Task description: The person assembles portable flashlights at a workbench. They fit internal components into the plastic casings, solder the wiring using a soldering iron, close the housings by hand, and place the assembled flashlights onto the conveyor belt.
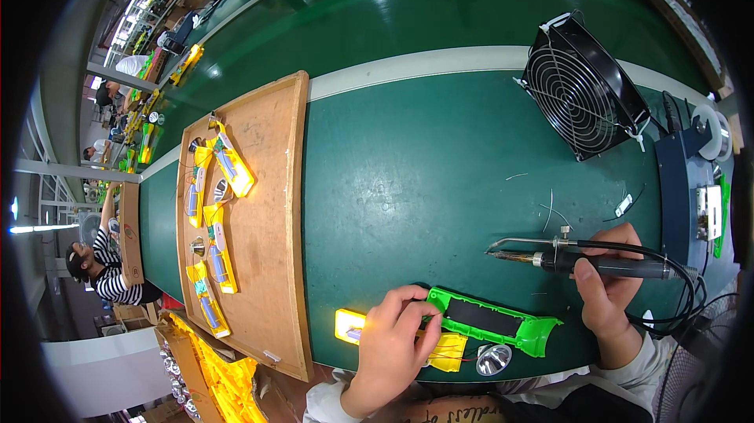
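My left hand [393, 340] presses on a green plastic housing [493, 322] with a dark panel, lying near the front edge of the green bench [408, 179]. Under and beside it lie a yellow plastic part [349, 324] and a small silver reflector [493, 360] with thin wires. In my right hand [606, 285] is a black soldering iron [581, 262], held level a little above the housing, its metal tip [503, 252] pointing left. Its cable loops off to the right.
A wooden tray [267, 266] on the left carries several yellow assemblies [212, 227]. A black wire-guarded fan [580, 89] stands at the back right, beside a blue soldering station [691, 195] and solder spool [719, 132]. Other people sit along the line at far left.
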`<state>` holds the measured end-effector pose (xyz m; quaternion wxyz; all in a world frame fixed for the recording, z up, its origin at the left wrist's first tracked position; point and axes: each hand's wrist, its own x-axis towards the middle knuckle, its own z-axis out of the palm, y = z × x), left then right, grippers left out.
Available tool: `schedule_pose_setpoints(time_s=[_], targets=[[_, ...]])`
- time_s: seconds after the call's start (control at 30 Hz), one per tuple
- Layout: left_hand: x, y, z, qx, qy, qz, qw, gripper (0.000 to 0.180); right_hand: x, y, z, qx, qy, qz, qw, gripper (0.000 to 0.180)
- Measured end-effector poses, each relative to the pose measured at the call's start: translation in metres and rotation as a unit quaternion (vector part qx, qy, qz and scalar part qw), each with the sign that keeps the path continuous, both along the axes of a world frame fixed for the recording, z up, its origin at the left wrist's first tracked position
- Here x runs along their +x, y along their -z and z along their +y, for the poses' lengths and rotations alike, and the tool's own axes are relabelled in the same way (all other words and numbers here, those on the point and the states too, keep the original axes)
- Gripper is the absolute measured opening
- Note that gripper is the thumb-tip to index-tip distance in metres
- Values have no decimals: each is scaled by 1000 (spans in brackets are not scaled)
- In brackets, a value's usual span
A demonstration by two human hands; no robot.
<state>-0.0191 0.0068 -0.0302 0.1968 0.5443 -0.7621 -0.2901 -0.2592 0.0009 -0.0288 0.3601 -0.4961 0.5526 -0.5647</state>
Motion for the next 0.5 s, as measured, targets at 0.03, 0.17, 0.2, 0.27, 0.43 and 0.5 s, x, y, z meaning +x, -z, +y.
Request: schedule_pose_setpoints(time_s=[0.03,0.17,0.2,0.27,0.43,0.5], targets=[[0,1,1,-13,-3,5,1000,13,0,0,0,-3,0,-4,1000,19],[-1,2,1,-2,-15,12,1000,13,-1,-1,1,0,-2,2,1000,18],[-1,2,1,-2,-16,15,1000,13,0,-1,0,-3,-2,-3,1000,18],[-1,2,1,-3,-16,19,1000,13,0,0,0,-6,-2,-8,1000,18],[-2,0,2,4,-19,13,1000,12,-3,3,1,-24,-11,19,999,17],[-3,-2,2,12,-24,14,1000,12,-2,2,1,-20,-7,14,1000,17]])
